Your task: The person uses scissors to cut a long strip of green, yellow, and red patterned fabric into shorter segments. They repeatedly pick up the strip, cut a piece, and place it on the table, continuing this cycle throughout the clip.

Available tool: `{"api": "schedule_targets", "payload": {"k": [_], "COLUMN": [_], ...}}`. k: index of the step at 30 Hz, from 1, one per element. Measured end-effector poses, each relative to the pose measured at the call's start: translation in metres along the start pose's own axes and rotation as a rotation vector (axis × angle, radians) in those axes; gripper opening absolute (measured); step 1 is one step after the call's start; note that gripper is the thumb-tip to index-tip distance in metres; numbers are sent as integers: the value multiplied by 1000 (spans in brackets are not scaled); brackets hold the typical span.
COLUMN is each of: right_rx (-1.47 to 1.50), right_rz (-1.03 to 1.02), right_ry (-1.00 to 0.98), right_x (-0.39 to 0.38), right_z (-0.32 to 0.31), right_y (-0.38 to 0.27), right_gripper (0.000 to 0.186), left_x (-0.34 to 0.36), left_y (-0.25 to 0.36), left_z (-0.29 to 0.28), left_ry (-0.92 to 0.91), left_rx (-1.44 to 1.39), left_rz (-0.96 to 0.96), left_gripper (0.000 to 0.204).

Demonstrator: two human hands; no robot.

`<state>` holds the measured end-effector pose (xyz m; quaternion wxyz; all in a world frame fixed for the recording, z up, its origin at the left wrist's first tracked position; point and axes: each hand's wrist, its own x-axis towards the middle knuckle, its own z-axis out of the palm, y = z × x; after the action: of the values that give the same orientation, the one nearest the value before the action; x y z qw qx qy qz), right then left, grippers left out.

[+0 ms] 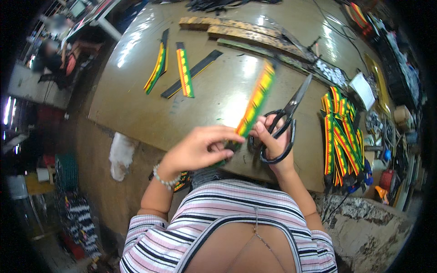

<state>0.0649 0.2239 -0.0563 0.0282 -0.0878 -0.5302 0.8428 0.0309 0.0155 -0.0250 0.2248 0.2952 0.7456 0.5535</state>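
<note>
My left hand (200,148) pinches a patterned strap (255,102) in yellow, green and red, which slants up and away over the table (132,109). Motion blurs the strap's far end a little. Black-handled scissors (296,98) rest in my right hand (275,136), their handle loops around the fingers and their blades pointing away to the right. My right fingertips are close beside the strap; whether they touch it I cannot tell. Farther off on the left lie several loose straps (184,70), some showing the colourful side and one mostly its black side.
A pile of similar straps (341,136) lies at the table's right edge. Long speckled wooden bars (246,36) cross the far part. A white open box (363,88) and small hardware stand at the right. White cloth (121,157) hangs at the left front edge. Another person (54,57) sits far left.
</note>
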Motion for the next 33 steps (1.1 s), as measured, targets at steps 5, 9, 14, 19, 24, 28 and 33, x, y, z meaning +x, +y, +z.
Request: {"api": "schedule_targets", "payload": {"k": [5, 9, 14, 19, 24, 28, 33], "right_rx": [36, -136, -283, -437, -493, -570, -52], "right_rz": [-203, -253, -211, -268, -314, -261, -264], "right_ry": [65, 90, 133, 135, 172, 151, 60], "right_x": [6, -9, -18, -17, -15, -14, -5], "right_z": [-21, -25, -22, -25, -31, -37, -43], "right_y": [-23, -33, -32, -32, -31, -30, -24], "right_gripper": [30, 29, 29, 29, 29, 29, 28], "left_x": [20, 48, 80, 107, 124, 129, 150], "left_y": [-9, 3, 46, 69, 68, 62, 55], "left_z": [20, 6, 16, 38, 38, 35, 30], "left_ry": [-7, 292, 313, 226, 95, 70, 158], "left_rx": [-36, -370, -259, -119, -238, -255, -193], "left_rz": [-28, -155, -131, -8, -105, -219, -98], "left_gripper": [21, 17, 27, 29, 26, 25, 25]}}
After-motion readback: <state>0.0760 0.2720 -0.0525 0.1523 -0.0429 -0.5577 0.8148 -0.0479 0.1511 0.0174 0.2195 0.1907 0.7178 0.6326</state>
